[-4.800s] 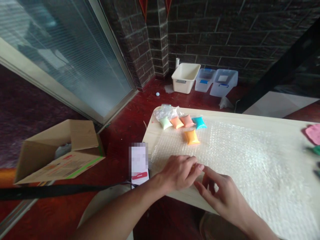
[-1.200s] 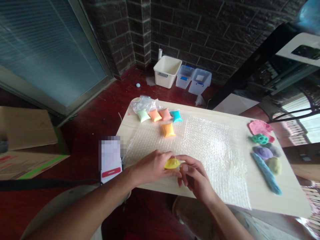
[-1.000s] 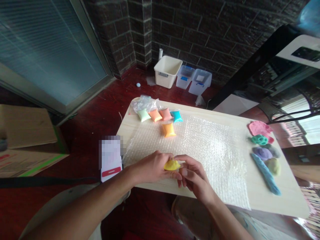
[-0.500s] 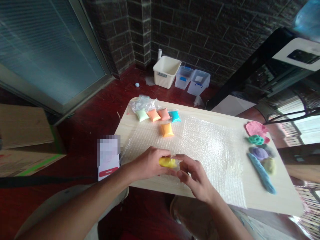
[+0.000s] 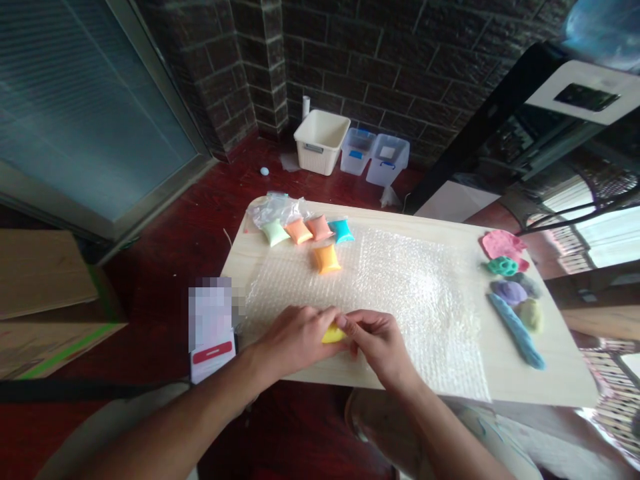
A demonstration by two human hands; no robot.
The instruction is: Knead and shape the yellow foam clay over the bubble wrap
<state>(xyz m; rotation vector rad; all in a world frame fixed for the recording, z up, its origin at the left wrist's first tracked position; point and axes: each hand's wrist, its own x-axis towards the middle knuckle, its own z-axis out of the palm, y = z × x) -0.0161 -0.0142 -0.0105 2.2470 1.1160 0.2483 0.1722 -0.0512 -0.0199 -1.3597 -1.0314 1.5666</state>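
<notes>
Yellow packet caught between two hands above the worktop's near edge

We find the yellow packet (image 5: 331, 335) lying between the left hand (image 5: 300, 337) and the right hand (image 5: 379, 341), over the near edge of the worktop (image 5: 565, 367) and well left of its right end. The visible part of the packet seems to run roughly along that edge, left to right, though we cannot see its whole length. The left hand is the nearer one: its fingers are closed around the packet's left side and hide that end. The right thumb (image 5: 345, 323) touches the packet's right end, with the other right fingers curled close behind; whether they pinch it, we cannot tell. As we judge it, that right end under the thumb is the relation that counts

Beyond the fingers, towards the far edge, we see the golden-orange packet (image 5: 327, 259) resting on the bubble wrap (image 5: 415, 307). Behind it, near the far left corner, pale green (image 5: 275, 232), orange (image 5: 299, 231), salmon (image 5: 320, 227) and turquoise packets (image 5: 342, 231) form a row
</notes>
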